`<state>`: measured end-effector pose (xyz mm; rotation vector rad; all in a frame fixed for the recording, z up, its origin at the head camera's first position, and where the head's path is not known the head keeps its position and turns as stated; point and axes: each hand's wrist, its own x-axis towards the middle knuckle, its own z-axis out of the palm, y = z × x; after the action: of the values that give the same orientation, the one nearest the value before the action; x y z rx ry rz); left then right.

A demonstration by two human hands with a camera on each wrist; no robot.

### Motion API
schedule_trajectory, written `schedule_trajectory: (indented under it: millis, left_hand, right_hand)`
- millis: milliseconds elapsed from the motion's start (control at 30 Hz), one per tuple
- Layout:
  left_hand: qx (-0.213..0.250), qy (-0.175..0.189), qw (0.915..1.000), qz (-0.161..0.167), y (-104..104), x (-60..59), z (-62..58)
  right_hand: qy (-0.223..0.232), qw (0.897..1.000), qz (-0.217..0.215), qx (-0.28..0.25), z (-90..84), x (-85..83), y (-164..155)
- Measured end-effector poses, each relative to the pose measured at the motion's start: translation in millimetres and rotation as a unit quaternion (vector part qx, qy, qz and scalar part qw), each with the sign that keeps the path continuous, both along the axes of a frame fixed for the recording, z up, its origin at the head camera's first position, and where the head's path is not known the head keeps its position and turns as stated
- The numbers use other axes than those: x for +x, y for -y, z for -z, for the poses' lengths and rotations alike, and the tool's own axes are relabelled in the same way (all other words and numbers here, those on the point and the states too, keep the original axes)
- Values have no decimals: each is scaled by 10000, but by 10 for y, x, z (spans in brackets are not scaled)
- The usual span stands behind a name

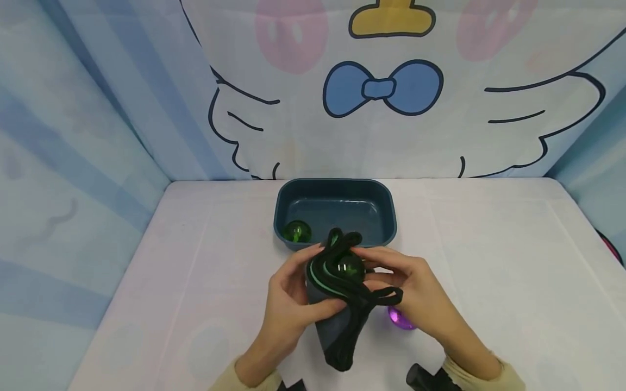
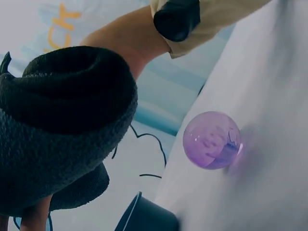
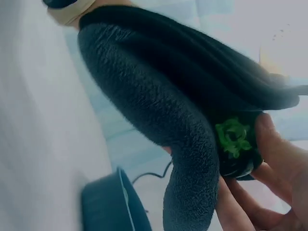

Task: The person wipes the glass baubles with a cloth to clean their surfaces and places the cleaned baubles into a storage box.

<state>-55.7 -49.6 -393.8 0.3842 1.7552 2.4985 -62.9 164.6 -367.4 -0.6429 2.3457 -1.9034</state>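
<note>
Both hands hold a dark grey and black sock with a green stripe just above the table, in front of me. My left hand grips the cuff from the left, thumb across the front. On the right side of the opening my right hand pinches the cuff. A green translucent ball sits in the sock's stretched mouth. The right wrist view shows that ball inside the sock, with fingers against it. In the left wrist view the sock fills the left side.
A dark blue tub stands just behind the hands with a second green ball in its near left corner. A purple ball lies on the white table under my right hand, also seen as the purple ball. Cloth walls surround the table.
</note>
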Motion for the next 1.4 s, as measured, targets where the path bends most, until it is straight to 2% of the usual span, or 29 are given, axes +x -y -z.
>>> schedule_trajectory:
  millis: [100,233,467,633,733,867,933,1033,1133,1400]
  left_hand:
    - [26,68,9999,-87,7,-11,1]
    - [54,272,9994,-196,12,-22,2]
    - [111,482,9987,-148,-8,-18,10]
    - [39,308,9995,-34,-21,-13,32]
    - [-86,19,9999,60,-23,-9,45]
    - [-91,-309,9994,134,-17,-1,55]
    - [-45,-422,9990,117,-4,-1,59]
    - [32,-588,9982,72,17,-11,65]
    - [82,-622,9980,36,22,-22,68]
    - [136,-340,9993,39,-24,-28,76]
  right_hand:
    - [-567,9962,202,635,-19,39,42]
    - [-1532,9799,473,1189,-50,67,95]
    - [-2019,9688,319,1404,-67,71,80]
    - [-2342,9590,368,1551,-59,65,76]
    - [-2055,9665,380,1488,-63,72,48]
    - [-1069,9904,128,870,-53,61,5]
    - [-623,9968,-45,489,-42,42,1]
    - [-261,9993,-228,166,-29,16,16]
    - [-151,9996,-217,137,-27,10,30]
    - [-83,9998,-98,171,-36,1,-2]
